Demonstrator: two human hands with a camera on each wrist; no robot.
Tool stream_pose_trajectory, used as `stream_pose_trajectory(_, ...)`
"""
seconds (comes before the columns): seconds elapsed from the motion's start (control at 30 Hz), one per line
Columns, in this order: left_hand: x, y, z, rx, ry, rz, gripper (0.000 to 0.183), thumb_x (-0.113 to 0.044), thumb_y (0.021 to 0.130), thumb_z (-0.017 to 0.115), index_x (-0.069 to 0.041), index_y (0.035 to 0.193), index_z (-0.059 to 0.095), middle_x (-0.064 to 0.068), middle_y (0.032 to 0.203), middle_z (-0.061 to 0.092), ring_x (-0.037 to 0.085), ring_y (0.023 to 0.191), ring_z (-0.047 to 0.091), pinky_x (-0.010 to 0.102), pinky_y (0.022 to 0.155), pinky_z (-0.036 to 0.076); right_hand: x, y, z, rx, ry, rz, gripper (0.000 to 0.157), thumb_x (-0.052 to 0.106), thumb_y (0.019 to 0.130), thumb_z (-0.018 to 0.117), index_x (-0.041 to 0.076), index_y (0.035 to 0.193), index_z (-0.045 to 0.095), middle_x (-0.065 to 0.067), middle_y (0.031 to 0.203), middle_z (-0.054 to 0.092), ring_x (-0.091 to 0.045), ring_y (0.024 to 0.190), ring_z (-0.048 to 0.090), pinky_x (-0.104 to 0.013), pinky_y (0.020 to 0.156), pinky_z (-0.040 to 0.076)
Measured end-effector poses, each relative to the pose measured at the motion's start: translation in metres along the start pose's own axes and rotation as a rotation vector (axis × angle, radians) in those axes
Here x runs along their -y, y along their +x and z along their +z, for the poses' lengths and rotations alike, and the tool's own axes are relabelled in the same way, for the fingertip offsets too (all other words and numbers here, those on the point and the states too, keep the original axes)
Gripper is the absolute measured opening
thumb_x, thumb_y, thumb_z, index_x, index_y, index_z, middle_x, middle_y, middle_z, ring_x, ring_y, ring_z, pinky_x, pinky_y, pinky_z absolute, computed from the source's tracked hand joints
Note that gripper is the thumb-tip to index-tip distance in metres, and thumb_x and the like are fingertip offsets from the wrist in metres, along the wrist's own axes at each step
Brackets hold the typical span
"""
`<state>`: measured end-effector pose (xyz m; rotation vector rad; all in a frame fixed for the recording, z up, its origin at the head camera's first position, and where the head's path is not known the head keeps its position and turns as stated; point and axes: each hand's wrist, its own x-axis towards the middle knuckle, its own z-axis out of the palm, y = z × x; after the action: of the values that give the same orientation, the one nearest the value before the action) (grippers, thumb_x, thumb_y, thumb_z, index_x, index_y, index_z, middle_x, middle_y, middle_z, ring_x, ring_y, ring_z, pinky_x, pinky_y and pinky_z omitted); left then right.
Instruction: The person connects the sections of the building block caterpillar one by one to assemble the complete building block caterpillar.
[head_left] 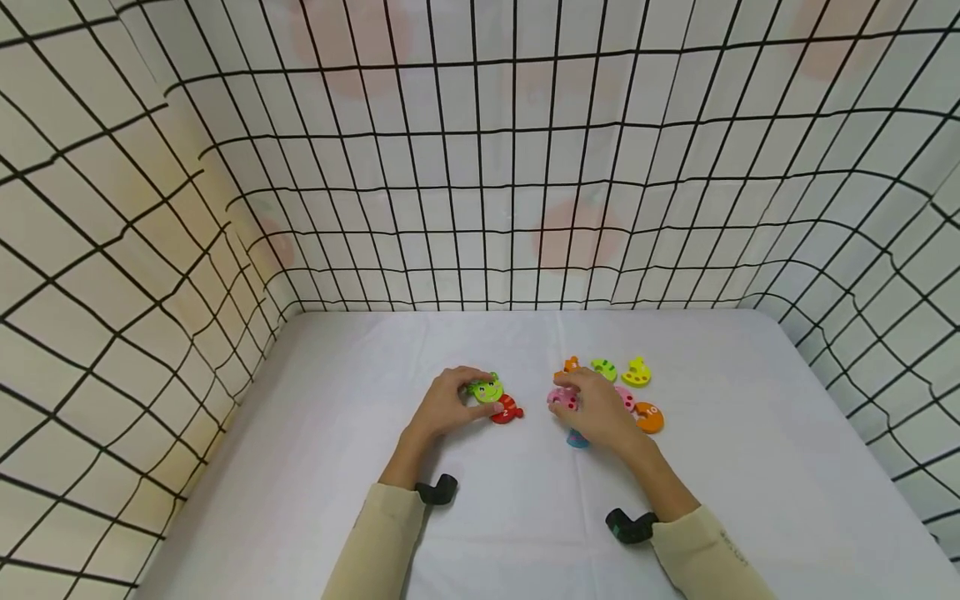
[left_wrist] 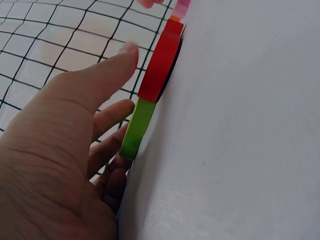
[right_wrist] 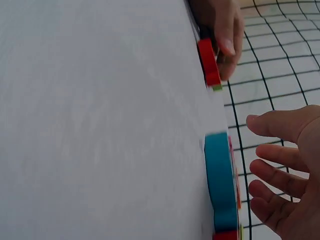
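In the head view my left hand (head_left: 447, 406) is bent around a green smiling caterpillar-head piece (head_left: 489, 390) and a red piece with a numeral (head_left: 507, 409), which lie joined on the table. The left wrist view shows its thumb raised clear of the red piece (left_wrist: 161, 62), with fingers beside the green piece (left_wrist: 137, 129). My right hand (head_left: 596, 407) hovers over a loose cluster, its fingers spread and holding nothing. Beneath and around it are a pink piece (head_left: 562, 398), a blue piece (head_left: 577, 438), mostly covered, and an orange numbered piece (head_left: 648, 417).
Behind the right hand lie a yellow-green piece (head_left: 637, 372), a green piece (head_left: 603, 369) and a small orange piece (head_left: 572, 363). A black wire grid (head_left: 495, 133) encloses the white-covered table (head_left: 510, 517) at the back and sides. Each wrist carries a black camera mount.
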<state>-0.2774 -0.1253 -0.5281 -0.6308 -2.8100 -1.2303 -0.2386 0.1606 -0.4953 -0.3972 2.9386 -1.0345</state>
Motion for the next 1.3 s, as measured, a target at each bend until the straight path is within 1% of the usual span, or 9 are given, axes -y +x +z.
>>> stream_pose_trajectory(0.13, -0.001, -0.001, -0.002, 0.015, 0.018, 0.006, 0.054, -0.04, 0.077, 0.089, -0.02, 0.125, 0.074, 0.004, 0.136, 0.068, 0.028, 0.13, 0.058, 0.049, 0.112, 0.045, -0.008, -0.004, -0.007, -0.002, -0.055, 0.008, 0.046, 0.027, 0.093, 0.077, 0.007, 0.133, 0.067, -0.02, 0.144, 0.057, -0.042, 0.136, 0.05, -0.063, 0.11, 0.044)
stream_pose_trajectory(0.43, 0.005, 0.0, -0.001, 0.047, 0.05, 0.026, 0.055, -0.035, 0.085, 0.082, -0.022, 0.137, 0.067, 0.003, 0.146, 0.059, 0.029, 0.134, 0.051, 0.051, 0.114, 0.042, -0.014, -0.002, -0.003, 0.091, -0.081, 0.011, 0.048, 0.025, 0.092, 0.076, 0.008, 0.136, 0.064, -0.017, 0.143, 0.058, -0.04, 0.132, 0.053, -0.06, 0.11, 0.046)
stream_pose_trajectory(0.67, 0.002, -0.002, 0.0, 0.065, 0.069, -0.008, 0.068, -0.051, 0.079, 0.084, -0.028, 0.14, 0.064, -0.002, 0.149, 0.056, 0.025, 0.14, 0.045, 0.051, 0.116, 0.041, -0.014, -0.001, 0.001, 0.091, -0.089, -0.003, 0.048, 0.021, 0.091, 0.075, 0.009, 0.136, 0.064, -0.018, 0.147, 0.055, -0.042, 0.137, 0.05, -0.062, 0.112, 0.043)
stream_pose_trajectory(0.8, 0.001, -0.003, 0.001, 0.062, 0.067, -0.009, 0.069, -0.051, 0.077, 0.085, -0.029, 0.139, 0.064, -0.002, 0.148, 0.057, 0.024, 0.141, 0.044, 0.053, 0.116, 0.041, -0.014, -0.001, 0.002, 0.086, -0.081, 0.02, 0.051, 0.027, 0.091, 0.076, 0.009, 0.137, 0.062, -0.017, 0.145, 0.055, -0.039, 0.134, 0.052, -0.06, 0.111, 0.045)
stream_pose_trajectory(0.97, 0.001, -0.003, 0.002, 0.068, 0.069, -0.012, 0.065, -0.047, 0.078, 0.084, -0.03, 0.137, 0.065, -0.003, 0.149, 0.057, 0.024, 0.14, 0.045, 0.054, 0.115, 0.042, -0.016, 0.005, 0.002, -0.025, -0.019, 0.05, 0.052, 0.032, 0.092, 0.077, 0.006, 0.135, 0.063, -0.014, 0.127, 0.061, -0.025, 0.102, 0.059, -0.039, 0.089, 0.058)
stream_pose_trajectory(1.03, 0.002, -0.003, 0.003, 0.069, 0.071, -0.013, 0.064, -0.046, 0.078, 0.084, -0.03, 0.137, 0.065, -0.003, 0.149, 0.057, 0.024, 0.14, 0.045, 0.054, 0.115, 0.042, -0.018, 0.01, 0.001, -0.078, 0.0, 0.044, 0.05, 0.03, 0.093, 0.076, 0.003, 0.134, 0.063, -0.015, 0.121, 0.06, -0.021, 0.087, 0.055, -0.03, 0.072, 0.053)
stream_pose_trajectory(1.13, 0.002, -0.003, 0.002, 0.071, 0.077, -0.013, 0.065, -0.046, 0.078, 0.084, -0.03, 0.138, 0.064, -0.004, 0.149, 0.056, 0.024, 0.14, 0.045, 0.054, 0.115, 0.041, -0.02, 0.02, -0.001, -0.107, -0.011, 0.046, 0.052, 0.029, 0.093, 0.075, 0.0, 0.135, 0.061, -0.02, 0.121, 0.058, -0.022, 0.079, 0.053, -0.03, 0.064, 0.046)
stream_pose_trajectory(1.23, 0.002, -0.003, 0.002, 0.073, 0.075, -0.007, 0.065, -0.045, 0.079, 0.084, -0.029, 0.139, 0.064, -0.003, 0.149, 0.056, 0.024, 0.141, 0.045, 0.055, 0.116, 0.041, -0.021, 0.028, -0.003, -0.067, -0.051, 0.09, 0.057, 0.032, 0.095, 0.073, 0.001, 0.14, 0.057, -0.023, 0.131, 0.057, -0.031, 0.097, 0.06, -0.041, 0.083, 0.057)
stream_pose_trajectory(1.3, 0.002, -0.003, 0.001, 0.074, 0.075, -0.003, 0.066, -0.045, 0.079, 0.083, -0.029, 0.14, 0.064, -0.003, 0.149, 0.057, 0.024, 0.142, 0.045, 0.055, 0.116, 0.04, -0.02, 0.033, -0.003, -0.024, -0.07, 0.129, 0.06, 0.033, 0.096, 0.07, 0.002, 0.144, 0.053, -0.024, 0.138, 0.056, -0.037, 0.114, 0.058, -0.051, 0.099, 0.055)
